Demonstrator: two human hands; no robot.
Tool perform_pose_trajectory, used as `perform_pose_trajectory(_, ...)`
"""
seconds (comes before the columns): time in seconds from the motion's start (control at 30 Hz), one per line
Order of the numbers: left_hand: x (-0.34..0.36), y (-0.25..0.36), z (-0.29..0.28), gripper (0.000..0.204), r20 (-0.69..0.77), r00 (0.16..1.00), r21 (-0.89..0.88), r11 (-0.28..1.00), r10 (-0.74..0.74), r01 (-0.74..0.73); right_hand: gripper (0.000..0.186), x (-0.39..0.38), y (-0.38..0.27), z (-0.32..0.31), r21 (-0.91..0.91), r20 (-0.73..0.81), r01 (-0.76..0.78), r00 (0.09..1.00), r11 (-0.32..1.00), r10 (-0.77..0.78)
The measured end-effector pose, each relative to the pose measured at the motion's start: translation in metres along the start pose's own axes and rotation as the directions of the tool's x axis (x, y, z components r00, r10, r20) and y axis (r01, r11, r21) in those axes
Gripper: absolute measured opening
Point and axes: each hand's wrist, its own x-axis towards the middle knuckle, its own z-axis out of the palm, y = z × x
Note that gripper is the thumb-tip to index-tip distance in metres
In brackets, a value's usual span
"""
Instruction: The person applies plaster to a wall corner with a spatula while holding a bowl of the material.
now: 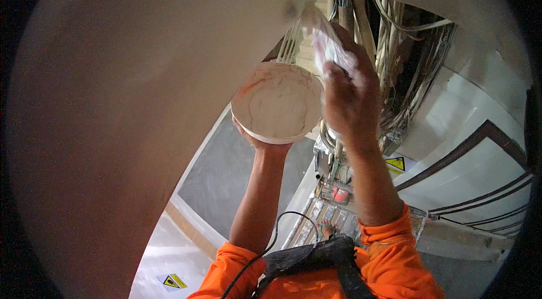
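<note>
My left hand [264, 144] supports a round, shallow tub [278, 140] from below, its fingers wrapped round the underside and mostly hidden. Pale pinkish-beige filler [276, 101] lies in the tub, its surface uneven and smeared up the sides. Raised just right of the tub, my right hand [355, 95] is closed round a putty knife [328, 50], blurred by motion and smeared white. The tip of the knife is at the edge of the smooth plastered surface [152, 62] overhead; whether it touches I cannot tell.
Bundled cables [389, 45] hang in an opening behind my right hand. Far below are a slatted metal platform [316, 223] with a foot on it, a red object [340, 194], and white panels with dark trim [468, 152]. A black cable [278, 231] loops by my chest.
</note>
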Motion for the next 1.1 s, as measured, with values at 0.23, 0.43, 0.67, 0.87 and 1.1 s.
perform_pose_trajectory(0.23,0.051,-0.02,0.001,0.065,-0.043,0.979,0.08,0.978,0.199,-0.195,0.052,-0.036,-0.035,0.064,-0.055,-0.041,0.163,0.985,0.985,-0.166)
perform_pose_trajectory(0.43,0.046,-0.03,0.003,0.067,0.001,0.99,-0.078,0.987,0.144,-0.144,0.036,0.013,-0.012,0.007,-0.238,-0.04,-0.036,0.999,0.971,0.028)
perform_pose_trajectory(0.67,0.045,-0.028,0.02,0.068,0.075,0.993,-0.081,0.993,0.096,-0.089,0.061,0.017,-0.031,0.045,-0.086,-0.05,-0.008,0.999,0.996,0.004)
perform_pose_trajectory(0.87,0.032,-0.016,0.021,0.07,0.004,0.978,0.109,0.972,0.208,-0.207,0.051,-0.017,-0.049,0.01,0.029,0.167,0.152,0.974,0.988,-0.154)
perform_pose_trajectory(1.1,0.041,-0.022,-0.007,0.071,-0.08,0.979,0.202,0.964,0.19,-0.17,0.067,0.063,0.043,0.058,-0.148,-0.149,0.147,0.974,0.978,-0.169)
